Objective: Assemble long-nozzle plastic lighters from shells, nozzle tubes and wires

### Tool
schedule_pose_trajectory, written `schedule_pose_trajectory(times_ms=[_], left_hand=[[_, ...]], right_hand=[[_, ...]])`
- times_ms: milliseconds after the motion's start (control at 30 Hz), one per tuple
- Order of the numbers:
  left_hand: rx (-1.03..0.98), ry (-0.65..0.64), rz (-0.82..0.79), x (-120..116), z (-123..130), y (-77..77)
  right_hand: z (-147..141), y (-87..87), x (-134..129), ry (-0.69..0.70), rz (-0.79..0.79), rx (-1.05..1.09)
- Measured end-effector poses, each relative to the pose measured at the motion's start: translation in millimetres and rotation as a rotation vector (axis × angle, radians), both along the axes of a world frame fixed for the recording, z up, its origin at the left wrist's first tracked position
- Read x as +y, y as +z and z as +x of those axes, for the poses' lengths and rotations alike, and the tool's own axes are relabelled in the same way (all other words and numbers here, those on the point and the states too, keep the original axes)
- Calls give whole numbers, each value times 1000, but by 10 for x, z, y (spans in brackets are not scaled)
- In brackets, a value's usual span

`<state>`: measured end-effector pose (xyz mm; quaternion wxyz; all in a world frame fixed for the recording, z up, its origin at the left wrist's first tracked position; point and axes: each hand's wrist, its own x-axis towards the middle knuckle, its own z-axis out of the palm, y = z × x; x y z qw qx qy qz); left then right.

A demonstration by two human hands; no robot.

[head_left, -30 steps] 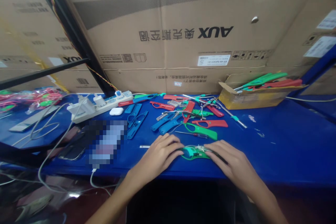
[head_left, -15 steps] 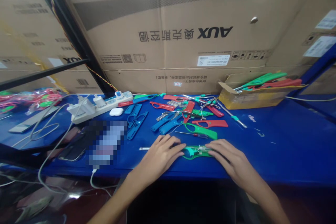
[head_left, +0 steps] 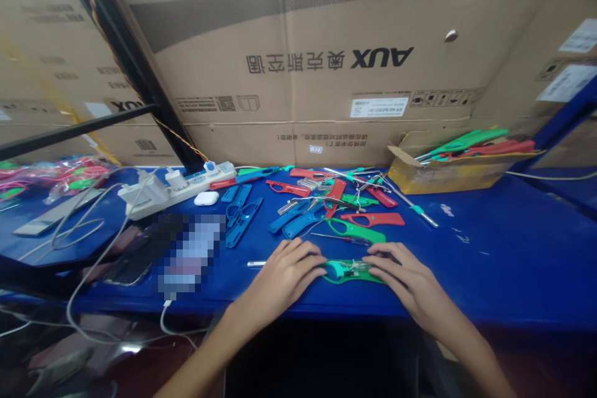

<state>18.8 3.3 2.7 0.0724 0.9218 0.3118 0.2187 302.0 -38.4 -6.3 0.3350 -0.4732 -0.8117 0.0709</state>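
The half-curled left hand [head_left: 285, 268] and right hand [head_left: 405, 270] grip a green lighter [head_left: 357, 278], not yet covered, loose shells [head_left: 380, 219] lying beyond them.

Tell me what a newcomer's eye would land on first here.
Likely the broad brown cardboard panel with black AUX lettering, filling the background behind the blue table. Next, the jumble of red, blue and green plastic casings mid-table. Nearer, the left hand and right hand hold an open green plastic casing between them.
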Motion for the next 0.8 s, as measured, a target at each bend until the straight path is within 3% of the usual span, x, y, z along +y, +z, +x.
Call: schedule_pose_trajectory(times_ms=[567, 800], left_hand=[[-12, -8, -27, 7, 0, -19], [1, 7, -37, -4, 12, 4]], right_hand=[[49, 17, 18, 18, -210, -15], [47, 24, -19, 16, -149, -7]])
